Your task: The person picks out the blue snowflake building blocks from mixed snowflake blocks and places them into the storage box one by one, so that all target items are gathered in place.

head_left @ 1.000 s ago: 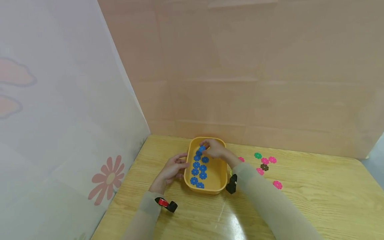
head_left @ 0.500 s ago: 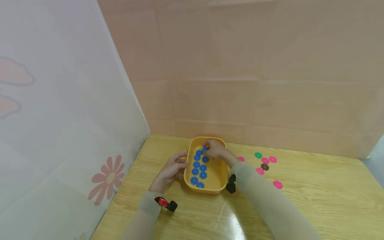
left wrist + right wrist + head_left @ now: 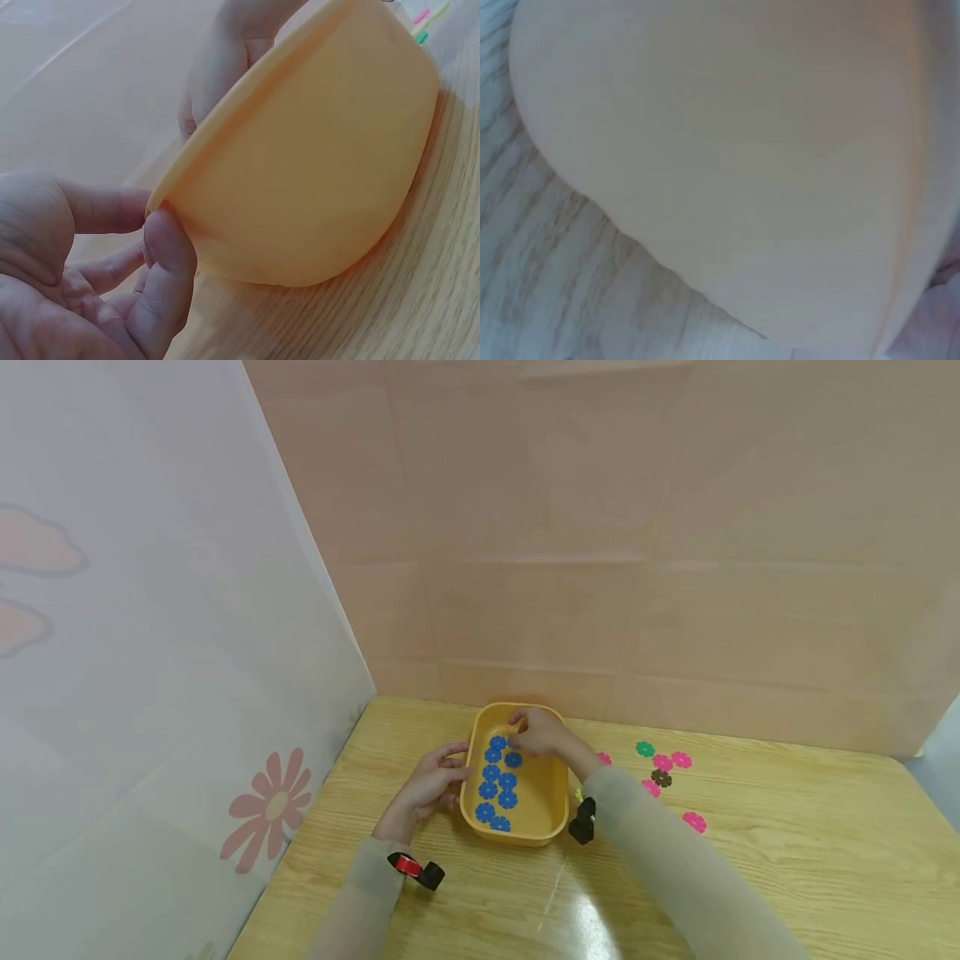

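A yellow plastic tub [image 3: 540,785] stands on the table, with several blue flower-shaped plastic discs [image 3: 491,772] lying in it along the left side. My left hand [image 3: 431,783] pinches the tub's left rim between thumb and finger; in the left wrist view, the thumb [image 3: 166,240] presses the outside wall. My right hand [image 3: 538,732] reaches into the far end of the tub, with index finger and thumb parted. Just under that thumb, one blue disc [image 3: 512,743] is mostly hidden. The right wrist view shows the tub's outer wall [image 3: 720,165] up close.
On the wooden table [image 3: 810,843] to the right lie several pink discs [image 3: 694,822], a green disc [image 3: 645,749] and a brown disc [image 3: 662,778]. A yellow-green disc [image 3: 579,793] peeks out beside the right wrist. Behind the table rises a papered wall [image 3: 525,568].
My right hand has moved slightly right with a blue disc, then lowered it to the tub's floor and parted its fingers. The left hand stays on the rim.
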`<state>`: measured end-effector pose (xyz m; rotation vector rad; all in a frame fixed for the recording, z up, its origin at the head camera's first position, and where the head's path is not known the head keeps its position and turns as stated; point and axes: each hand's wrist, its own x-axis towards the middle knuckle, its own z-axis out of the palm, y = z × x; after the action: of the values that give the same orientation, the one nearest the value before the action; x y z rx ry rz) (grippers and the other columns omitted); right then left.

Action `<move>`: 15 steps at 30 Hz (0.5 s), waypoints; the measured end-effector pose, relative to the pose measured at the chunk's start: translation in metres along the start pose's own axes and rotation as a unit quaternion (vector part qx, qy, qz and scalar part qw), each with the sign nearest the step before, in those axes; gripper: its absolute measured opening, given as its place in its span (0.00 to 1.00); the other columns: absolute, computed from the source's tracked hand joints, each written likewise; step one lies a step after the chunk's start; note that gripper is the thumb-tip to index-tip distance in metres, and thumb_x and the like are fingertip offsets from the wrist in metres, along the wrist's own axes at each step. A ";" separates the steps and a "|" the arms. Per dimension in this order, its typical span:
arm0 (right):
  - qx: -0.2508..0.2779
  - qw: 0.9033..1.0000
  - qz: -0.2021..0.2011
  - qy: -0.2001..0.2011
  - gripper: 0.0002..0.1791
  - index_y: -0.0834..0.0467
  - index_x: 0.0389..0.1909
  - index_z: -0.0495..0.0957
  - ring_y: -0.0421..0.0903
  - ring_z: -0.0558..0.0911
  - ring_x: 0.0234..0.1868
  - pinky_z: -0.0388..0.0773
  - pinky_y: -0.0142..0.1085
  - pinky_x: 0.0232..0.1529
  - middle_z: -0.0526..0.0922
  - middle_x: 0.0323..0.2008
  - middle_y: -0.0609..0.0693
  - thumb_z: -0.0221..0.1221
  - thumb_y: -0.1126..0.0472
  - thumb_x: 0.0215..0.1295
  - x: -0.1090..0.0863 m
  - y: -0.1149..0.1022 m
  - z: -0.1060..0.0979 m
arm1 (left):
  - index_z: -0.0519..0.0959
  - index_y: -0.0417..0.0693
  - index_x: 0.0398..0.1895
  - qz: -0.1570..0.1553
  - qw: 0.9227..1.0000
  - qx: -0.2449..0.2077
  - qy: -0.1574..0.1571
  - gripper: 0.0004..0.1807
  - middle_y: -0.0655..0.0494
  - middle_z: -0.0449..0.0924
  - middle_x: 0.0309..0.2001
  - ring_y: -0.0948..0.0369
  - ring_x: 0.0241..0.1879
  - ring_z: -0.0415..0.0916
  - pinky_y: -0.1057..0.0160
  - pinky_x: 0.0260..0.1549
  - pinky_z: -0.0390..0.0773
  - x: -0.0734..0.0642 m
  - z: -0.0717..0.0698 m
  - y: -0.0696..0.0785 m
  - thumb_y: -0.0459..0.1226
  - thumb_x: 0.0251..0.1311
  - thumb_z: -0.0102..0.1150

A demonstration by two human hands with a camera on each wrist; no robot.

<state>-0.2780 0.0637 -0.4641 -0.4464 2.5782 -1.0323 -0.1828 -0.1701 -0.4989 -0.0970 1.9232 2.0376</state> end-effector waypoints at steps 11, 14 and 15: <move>0.018 0.998 -0.056 0.004 0.21 0.66 0.59 0.77 0.48 0.81 0.25 0.81 0.36 0.25 0.82 0.41 0.58 0.66 0.63 0.69 -0.014 0.011 -0.018 | 0.69 0.44 0.74 -0.002 1.000 0.002 0.002 0.31 0.46 0.77 0.47 0.56 0.37 0.82 0.65 0.23 0.81 0.002 0.000 -0.002 0.33 0.69 0.63; 0.040 0.997 -0.070 0.005 0.22 0.65 0.62 0.77 0.51 0.80 0.26 0.81 0.38 0.25 0.81 0.44 0.58 0.65 0.62 0.71 -0.021 0.016 -0.026 | 0.69 0.44 0.74 -0.001 1.000 0.002 0.001 0.30 0.45 0.77 0.49 0.56 0.38 0.82 0.65 0.23 0.81 0.002 0.000 -0.001 0.33 0.69 0.63; 0.048 0.996 -0.072 0.006 0.22 0.65 0.62 0.76 0.51 0.80 0.26 0.81 0.38 0.26 0.81 0.44 0.58 0.65 0.62 0.71 -0.024 0.017 -0.029 | 0.69 0.44 0.74 0.001 1.000 0.002 0.000 0.30 0.45 0.77 0.49 0.56 0.38 0.82 0.65 0.23 0.81 0.002 -0.001 -0.001 0.33 0.69 0.62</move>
<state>-0.2713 0.1023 -0.4519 -0.6101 2.5253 -1.2041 -0.1845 -0.1702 -0.5007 -0.0944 1.9270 2.0346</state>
